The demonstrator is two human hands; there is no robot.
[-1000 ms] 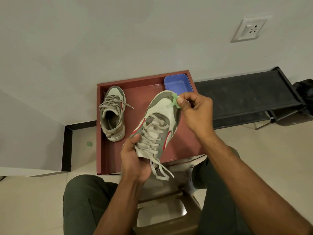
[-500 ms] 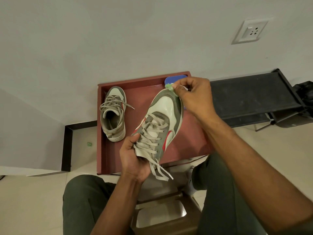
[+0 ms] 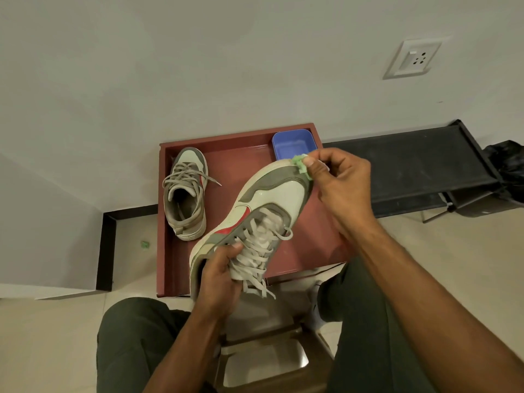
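My left hand (image 3: 221, 275) grips a white and grey sneaker (image 3: 272, 197) with a red stripe at its laced middle, holding it above a reddish-brown tray (image 3: 243, 157), toe pointing away. My right hand (image 3: 340, 182) pinches a small green cloth piece (image 3: 301, 163) against the right side of the sneaker's toe. The matching second sneaker (image 3: 185, 197) lies in the tray's left part, opening up. A blue plastic tub (image 3: 293, 143) stands in the tray's far right corner.
The tray lies on the floor against a white wall. A black low rack (image 3: 419, 165) runs to the right. A brown plastic stool (image 3: 272, 353) shows between my knees. A small green scrap (image 3: 145, 244) lies on the floor left of the tray.
My right hand slid the green cloth around the toe, up toward the tip and back to its right side. My left hand turned the sneaker slightly, showing more of its left side.
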